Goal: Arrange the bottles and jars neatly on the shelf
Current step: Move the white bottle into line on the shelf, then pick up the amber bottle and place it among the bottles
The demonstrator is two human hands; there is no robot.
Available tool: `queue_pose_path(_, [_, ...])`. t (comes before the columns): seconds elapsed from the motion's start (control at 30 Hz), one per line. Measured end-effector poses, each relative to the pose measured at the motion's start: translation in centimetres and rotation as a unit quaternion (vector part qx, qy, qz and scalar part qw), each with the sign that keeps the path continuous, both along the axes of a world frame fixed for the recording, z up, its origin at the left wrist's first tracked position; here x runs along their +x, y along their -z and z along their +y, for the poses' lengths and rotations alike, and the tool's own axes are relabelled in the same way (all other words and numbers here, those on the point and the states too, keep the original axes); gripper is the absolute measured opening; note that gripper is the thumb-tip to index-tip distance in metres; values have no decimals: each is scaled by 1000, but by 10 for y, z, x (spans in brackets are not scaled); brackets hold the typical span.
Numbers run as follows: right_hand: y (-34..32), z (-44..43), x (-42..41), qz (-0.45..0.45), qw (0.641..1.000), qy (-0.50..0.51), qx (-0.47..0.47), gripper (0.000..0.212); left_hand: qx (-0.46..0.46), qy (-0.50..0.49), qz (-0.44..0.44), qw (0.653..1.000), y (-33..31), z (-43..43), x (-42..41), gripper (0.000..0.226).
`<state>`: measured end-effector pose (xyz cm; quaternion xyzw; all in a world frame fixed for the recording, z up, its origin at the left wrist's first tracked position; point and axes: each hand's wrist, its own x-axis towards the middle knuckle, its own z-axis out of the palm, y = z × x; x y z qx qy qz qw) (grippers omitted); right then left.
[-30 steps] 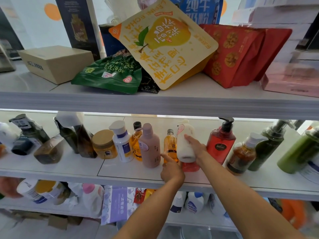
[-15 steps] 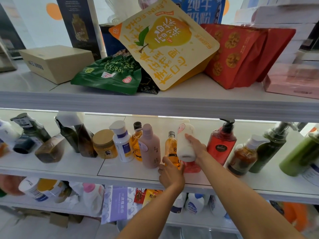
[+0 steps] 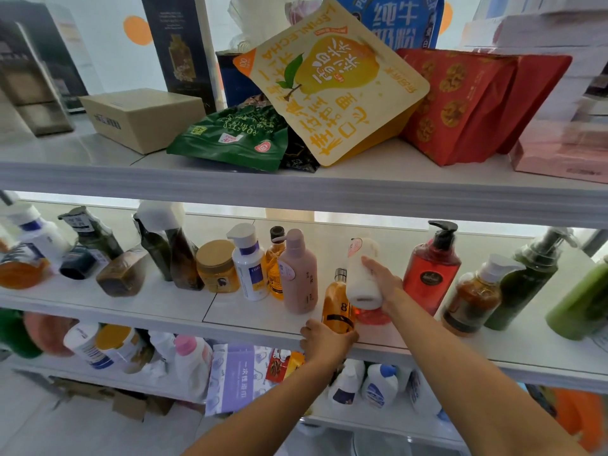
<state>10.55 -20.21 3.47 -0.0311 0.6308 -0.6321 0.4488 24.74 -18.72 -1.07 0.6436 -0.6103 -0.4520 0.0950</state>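
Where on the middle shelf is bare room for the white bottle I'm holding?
For the white plastic bottle: bare white shelf back between the pink bottle and red pump bottle, behind the amber bottle; also the front strip before the yellow jar. Crowded: leaning dark bottles, left.

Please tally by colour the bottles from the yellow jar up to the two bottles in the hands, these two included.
White bottles: 2
Orange bottles: 2
Pink bottle: 1
Total: 5
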Motion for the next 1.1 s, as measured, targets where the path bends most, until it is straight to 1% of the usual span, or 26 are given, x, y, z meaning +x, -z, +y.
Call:
queue_pose_path(0.03, [4, 0, -1, 3, 1000, -2, 1, 76, 40, 3, 8, 999, -1, -2, 4, 81])
queue_pose_path(0.07, [11, 0, -4, 5, 1000, -6, 1, 83, 79, 7, 34, 996, 0, -2, 8, 78])
queue_pose_path(0.1, [16, -1, -6, 6, 1000, -9, -2, 88, 117, 10, 76, 990, 0, -1, 14, 77])
queue_pose_path(0.13, [21, -2, -8, 10, 1000, -12, 0, 89, 155, 12, 122, 980, 0, 0, 20, 76])
queue_pose_path(0.2, [16, 3, -3, 24, 1000, -11, 10, 81, 209, 19, 187, 960, 0, 4, 35, 81])
queue_pose_path(0.3, [-2, 13, 12, 45, 998, -21, 33, 73, 256, 30, 244, 935, 3, 8, 61, 94])
queue_pose_path(0.37, [-8, 14, 20, 57, 997, -34, 46, 62, 287, 38, 278, 916, 0, 9, 80, 88])
queue_pose_path(0.4, [-11, 13, 24, 61, 996, -38, 51, 56, 294, 42, 283, 912, 0, 8, 91, 84])
queue_pose_path(0.47, [-14, 10, 32, 76, 994, -52, 52, 47, 304, 47, 272, 912, -1, 6, 116, 82])
queue_pose_path(0.5, [-12, 6, 35, 87, 993, -60, 48, 50, 307, 45, 264, 913, 0, 5, 130, 81])
queue_pose_path(0.57, [-5, -2, 40, 104, 991, -68, 53, 69, 306, 42, 250, 918, 0, 3, 153, 74])
queue_pose_path(0.6, [0, -6, 40, 109, 990, -68, 60, 79, 300, 33, 249, 920, 0, 3, 163, 68])
queue_pose_path(0.63, [2, -8, 45, 110, 989, -73, 73, 85, 289, 17, 254, 923, 0, 3, 171, 59])
queue_pose_path(0.67, [0, -9, 51, 111, 988, -70, 87, 84, 275, 8, 265, 924, 0, 2, 178, 50])
queue_pose_path(0.7, [-1, -8, 57, 113, 986, -69, 100, 80, 263, 1, 277, 924, -2, 1, 182, 42])
queue_pose_path(0.8, [9, -14, 63, 121, 982, -64, 131, 70, 241, -31, 295, 924, -8, -7, 187, 29])
queue_pose_path(0.97, [15, -21, 70, 155, 975, -66, 148, 57, 234, -41, 322, 917, -9, -20, 181, 27])
queue_pose_path(1.03, [16, -24, 71, 175, 970, -64, 159, 52, 233, -49, 326, 915, -5, -24, 180, 38])
queue_pose_path(1.1, [16, -25, 74, 256, 945, -80, 187, 46, 238, -47, 329, 913, -2, -27, 179, 53])
